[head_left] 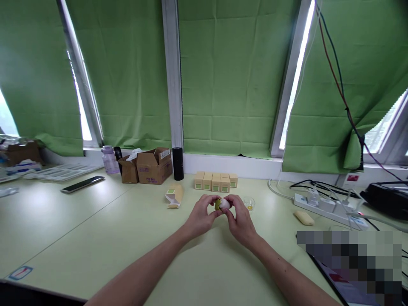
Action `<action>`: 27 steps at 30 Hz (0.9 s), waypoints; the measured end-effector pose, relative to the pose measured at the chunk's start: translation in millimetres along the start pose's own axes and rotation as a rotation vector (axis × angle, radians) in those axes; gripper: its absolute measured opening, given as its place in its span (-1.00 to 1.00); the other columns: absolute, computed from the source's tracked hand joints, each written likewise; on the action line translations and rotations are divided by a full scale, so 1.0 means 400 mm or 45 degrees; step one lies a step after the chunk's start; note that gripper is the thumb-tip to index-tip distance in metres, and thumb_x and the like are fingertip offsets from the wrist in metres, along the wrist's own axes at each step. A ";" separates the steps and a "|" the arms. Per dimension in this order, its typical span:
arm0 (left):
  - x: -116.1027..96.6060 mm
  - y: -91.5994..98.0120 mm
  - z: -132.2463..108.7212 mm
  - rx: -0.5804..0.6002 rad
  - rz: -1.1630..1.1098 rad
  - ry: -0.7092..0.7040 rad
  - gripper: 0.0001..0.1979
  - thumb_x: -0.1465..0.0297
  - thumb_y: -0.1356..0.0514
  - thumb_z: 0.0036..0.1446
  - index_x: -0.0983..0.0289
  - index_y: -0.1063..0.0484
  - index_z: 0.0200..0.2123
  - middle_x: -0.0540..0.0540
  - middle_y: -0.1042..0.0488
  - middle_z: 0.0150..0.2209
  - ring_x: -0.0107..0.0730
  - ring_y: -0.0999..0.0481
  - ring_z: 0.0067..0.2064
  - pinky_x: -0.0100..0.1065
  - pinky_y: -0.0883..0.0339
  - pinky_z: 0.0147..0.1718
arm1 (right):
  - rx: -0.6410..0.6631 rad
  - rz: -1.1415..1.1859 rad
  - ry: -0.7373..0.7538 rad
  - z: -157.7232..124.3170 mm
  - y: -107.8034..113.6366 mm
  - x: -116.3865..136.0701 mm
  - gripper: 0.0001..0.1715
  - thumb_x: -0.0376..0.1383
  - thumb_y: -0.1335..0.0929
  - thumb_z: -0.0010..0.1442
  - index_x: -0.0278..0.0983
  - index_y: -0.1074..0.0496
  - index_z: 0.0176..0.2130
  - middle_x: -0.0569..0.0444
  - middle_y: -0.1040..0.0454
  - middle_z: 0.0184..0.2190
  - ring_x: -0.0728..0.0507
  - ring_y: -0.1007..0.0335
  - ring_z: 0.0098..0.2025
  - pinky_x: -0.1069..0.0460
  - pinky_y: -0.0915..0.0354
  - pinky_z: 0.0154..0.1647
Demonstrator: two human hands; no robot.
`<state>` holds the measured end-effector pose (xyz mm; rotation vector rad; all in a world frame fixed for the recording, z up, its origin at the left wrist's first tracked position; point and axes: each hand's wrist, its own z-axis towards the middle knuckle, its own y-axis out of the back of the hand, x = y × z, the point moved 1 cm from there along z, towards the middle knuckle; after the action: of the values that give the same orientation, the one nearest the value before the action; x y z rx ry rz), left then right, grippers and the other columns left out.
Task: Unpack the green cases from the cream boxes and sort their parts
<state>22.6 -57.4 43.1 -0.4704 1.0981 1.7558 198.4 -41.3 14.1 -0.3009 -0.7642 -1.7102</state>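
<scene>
Pale table (204, 272), with green blinds (236, 76) behind it, carries everything here. At its left near corner is a sticker (21, 273); towards the right near corner lies a dark device (331, 272), partly blurred out. Between these, above the middle of the table and nearer its far edge, the left hand (201, 216) and right hand (241, 220) share a small piece (221, 204), each grip closed on it with thumb and fingertips. Handling it well probably calls for light, even pressure from both sides, with the hands low over the table so a slip would be a short drop; any twist or pull is best kept along the piece's length. That long axis seems to run left to right, roughly parallel to the far edge, its green end towards the left hand and its white end towards the right; the fingers hide too much to tell whether these ends are separate parts. Towards the right edge is a cream case (304, 218), with a power strip (328, 208) beyond. An opened box (176, 194) lies left of the hands, a clear cup (249, 203) just beside the right. Near the far edge stand small boxes (216, 183), a carton (153, 169) and a black cylinder (177, 163).
</scene>
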 end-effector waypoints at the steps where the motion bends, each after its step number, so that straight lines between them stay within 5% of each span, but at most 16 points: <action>1: 0.006 0.000 0.001 -0.004 -0.013 0.007 -0.69 0.35 -0.37 0.10 0.14 -0.54 -0.05 0.12 -0.55 -0.12 -0.14 -0.51 -0.06 -0.16 -0.39 -0.03 | -0.021 0.043 -0.048 0.002 0.000 -0.001 -0.79 -0.18 -0.27 0.40 -0.20 -0.37 -0.03 -0.08 -0.47 -0.09 -0.22 -0.44 -0.10 -0.14 -0.42 -0.08; 7: 0.062 0.001 0.010 -0.036 -0.056 0.105 -0.61 0.35 -0.36 0.09 0.16 -0.53 0.02 0.14 -0.59 0.00 -0.13 -0.56 0.00 -0.20 -0.39 -0.10 | -0.196 0.764 -0.547 0.024 0.015 -0.028 -0.53 0.09 -0.41 0.26 -0.23 -0.48 -0.10 -0.04 -0.56 -0.21 -0.23 -0.52 -0.18 -0.16 -0.44 -0.09; 12: 0.071 -0.004 0.012 -0.077 -0.053 0.079 -0.60 0.36 -0.31 0.16 0.14 -0.49 0.08 0.14 -0.57 0.07 -0.16 -0.54 0.06 -0.22 -0.36 -0.08 | -0.205 1.339 -0.795 0.035 0.036 -0.042 -0.56 0.05 -0.54 0.08 -0.24 -0.57 -0.25 -0.04 -0.60 -0.21 -0.23 -0.54 -0.19 -0.10 -0.43 -0.24; 22: 0.075 0.003 0.014 -0.213 -0.060 0.041 -0.61 0.35 -0.29 0.19 0.14 -0.46 0.10 0.15 -0.54 0.09 -0.17 -0.52 0.08 -0.19 -0.36 -0.05 | -0.169 1.413 -0.818 0.044 0.065 -0.022 -0.60 -0.08 -0.62 0.00 -0.15 -0.58 -0.19 0.08 -0.58 -0.26 -0.14 -0.48 -0.19 0.01 -0.41 -0.28; 27: 0.076 0.004 0.015 -0.238 -0.047 0.026 -0.61 0.35 -0.29 0.19 0.13 -0.47 0.10 0.15 -0.54 0.07 -0.18 -0.52 0.07 -0.18 -0.37 -0.06 | -0.206 1.270 -0.751 0.053 0.075 -0.025 -0.55 -0.13 -0.64 -0.06 -0.14 -0.60 -0.16 0.08 -0.55 -0.19 -0.15 -0.48 -0.15 -0.06 -0.47 -0.16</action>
<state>8.5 -36.3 24.8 -0.6199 0.9375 1.8325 225.3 -23.5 34.2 -1.1229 -0.7012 -0.7170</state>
